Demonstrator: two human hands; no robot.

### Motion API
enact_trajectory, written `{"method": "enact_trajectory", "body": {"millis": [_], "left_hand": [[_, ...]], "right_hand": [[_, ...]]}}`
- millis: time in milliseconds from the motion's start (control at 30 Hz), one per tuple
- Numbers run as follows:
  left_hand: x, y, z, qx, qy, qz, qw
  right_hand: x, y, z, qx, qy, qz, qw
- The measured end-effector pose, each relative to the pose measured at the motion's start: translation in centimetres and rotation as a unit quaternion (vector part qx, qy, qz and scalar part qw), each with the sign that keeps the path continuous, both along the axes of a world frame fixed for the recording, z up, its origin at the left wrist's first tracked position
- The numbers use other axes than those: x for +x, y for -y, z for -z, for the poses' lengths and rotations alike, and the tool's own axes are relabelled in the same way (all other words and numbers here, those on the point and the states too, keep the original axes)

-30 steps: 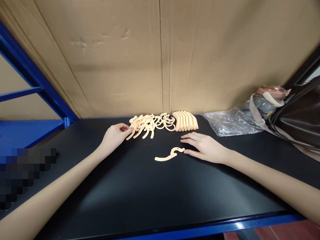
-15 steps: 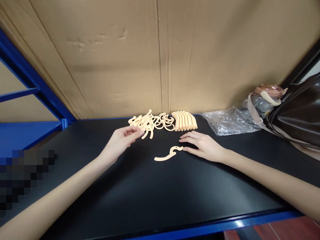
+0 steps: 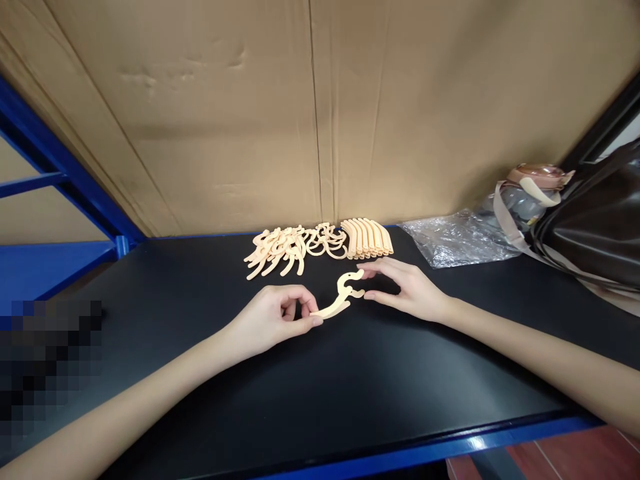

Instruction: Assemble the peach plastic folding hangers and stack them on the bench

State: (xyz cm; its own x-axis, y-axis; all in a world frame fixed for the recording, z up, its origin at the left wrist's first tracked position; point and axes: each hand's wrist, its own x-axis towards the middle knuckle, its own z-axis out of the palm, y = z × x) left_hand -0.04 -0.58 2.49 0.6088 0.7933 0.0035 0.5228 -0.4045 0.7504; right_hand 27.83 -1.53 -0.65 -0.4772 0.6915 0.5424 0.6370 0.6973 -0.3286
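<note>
Along the near edge of the black tabletop (image 3: 320, 400) runs a blue bar (image 3: 425, 450), with reddish floor tiles (image 3: 575, 453) showing below it at the right. Over the left side of the view, a pixelated patch (image 3: 45, 360) hides what lies beneath.

Farther in, the left hand (image 3: 273, 317) pinches the tail end of a pale, curved upper piece (image 3: 331, 309) between thumb and fingers. The piece slants away toward the right hand, its hooked end uppermost, and overlaps a similar lower piece (image 3: 358, 293), whose hook and part of its tail show. The right hand (image 3: 410, 287) has its thumb and fingers spread apart, with the two hooked ends at its fingertips; whether it touches either one is too fine to tell.

Beyond the hands, near the back of the tabletop, lies a loose heap (image 3: 277, 250) of the same pale shapes. Just to its right is a tangle of curled pieces (image 3: 325, 243), then a neat stack of curved strips (image 3: 369, 239) set side by side. Crumpled clear plastic (image 3: 450, 240) lies farther right, beside a clear bottle (image 3: 525, 205) with a pinkish lid and pale strap, and a dark, shiny bag (image 3: 600, 220). Brown cardboard (image 3: 225, 133) stands behind everything, with a blue metal frame (image 3: 90, 193) at the left.
</note>
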Motion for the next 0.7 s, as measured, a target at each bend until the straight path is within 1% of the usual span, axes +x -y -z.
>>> {"method": "enact_trajectory", "body": {"millis": [100, 233, 367, 533, 700], "left_hand": [[0.07, 0.14, 0.19, 0.029, -0.017, 0.024, 0.999], [-0.05, 0.2, 0.32, 0.067, -0.059, 0.045, 0.995], [-0.28, 0.1, 0.15, 0.084, -0.085, 0.054, 0.991], [-0.4, -0.09, -0.08, 0.103, -0.111, 0.066, 0.986], [-0.64, -0.26, -0.08, 0.123, -0.132, 0.072, 0.981]], "right_hand": [[-0.19, 0.13, -0.01, 0.026, -0.009, -0.014, 1.0], [-0.23, 0.05, 0.02, 0.037, -0.018, -0.031, 0.999], [-0.26, 0.01, -0.02, 0.041, 0.018, -0.044, 0.998], [-0.29, 0.06, -0.08, 0.048, 0.071, -0.034, 0.996], [-0.25, 0.05, -0.07, 0.035, 0.089, -0.038, 0.995]]}}
